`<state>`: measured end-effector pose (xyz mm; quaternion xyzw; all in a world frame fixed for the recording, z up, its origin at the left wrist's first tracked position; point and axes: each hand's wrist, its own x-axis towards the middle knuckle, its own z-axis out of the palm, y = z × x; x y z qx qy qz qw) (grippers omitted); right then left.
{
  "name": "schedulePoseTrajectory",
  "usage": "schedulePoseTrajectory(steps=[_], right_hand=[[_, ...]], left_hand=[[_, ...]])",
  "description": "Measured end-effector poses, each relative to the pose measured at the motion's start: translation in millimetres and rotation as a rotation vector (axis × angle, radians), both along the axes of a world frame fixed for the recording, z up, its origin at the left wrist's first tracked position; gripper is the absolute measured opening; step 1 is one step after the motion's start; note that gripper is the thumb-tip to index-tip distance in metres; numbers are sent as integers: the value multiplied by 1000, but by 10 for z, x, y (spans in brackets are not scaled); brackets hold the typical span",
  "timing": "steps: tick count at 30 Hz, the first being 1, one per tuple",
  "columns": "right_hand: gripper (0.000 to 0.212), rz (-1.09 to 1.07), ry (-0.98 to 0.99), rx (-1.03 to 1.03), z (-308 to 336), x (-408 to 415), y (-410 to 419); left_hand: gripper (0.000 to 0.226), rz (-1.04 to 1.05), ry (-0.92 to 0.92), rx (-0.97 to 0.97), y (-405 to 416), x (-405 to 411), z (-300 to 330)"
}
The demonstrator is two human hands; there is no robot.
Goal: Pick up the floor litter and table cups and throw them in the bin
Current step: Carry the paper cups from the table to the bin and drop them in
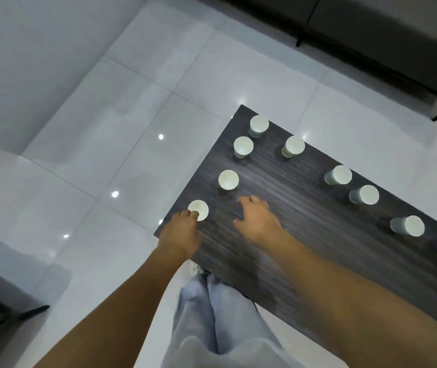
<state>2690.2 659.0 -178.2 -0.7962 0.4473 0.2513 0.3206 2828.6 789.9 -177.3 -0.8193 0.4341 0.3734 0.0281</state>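
Our left hand pinches nearest cup rim; right hand, fingers spread, hovers at its 3 o'clock over table.

The table under the fingers is showing dark, matt wood grain. The cup at the left hand's fingertips is looking like smooth white paper. Beyond the fingers, the floor tiles are gleaming glossy, throwing back lights.
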Motion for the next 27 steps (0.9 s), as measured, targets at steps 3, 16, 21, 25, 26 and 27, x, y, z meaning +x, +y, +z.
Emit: schedulePoseTrajectory(steps=[3,16,21,25,26,27], right_hand=[[55,-3,-15,-22,-392,190,-234],[76,144,-19,-93,-1842,705,-671],[67,127,3,-74,-1812,586,-535],[64,79,3,-46,-1532,359,-390],[62,63,1,-39,-1434,295,-340],[61,51,-3,-33,-1326,228,-283]], left_hand=[[52,35,-16,-28,-144,106,-404],[75,-159,-150,40,-390,45,-1901],[71,-143,-141,17,-342,43,-1857],[70,-145,-108,33,-325,81,-1582],[69,-155,-113,32,-316,87,-1489],[68,-166,-118,30,-304,82,-1391]])
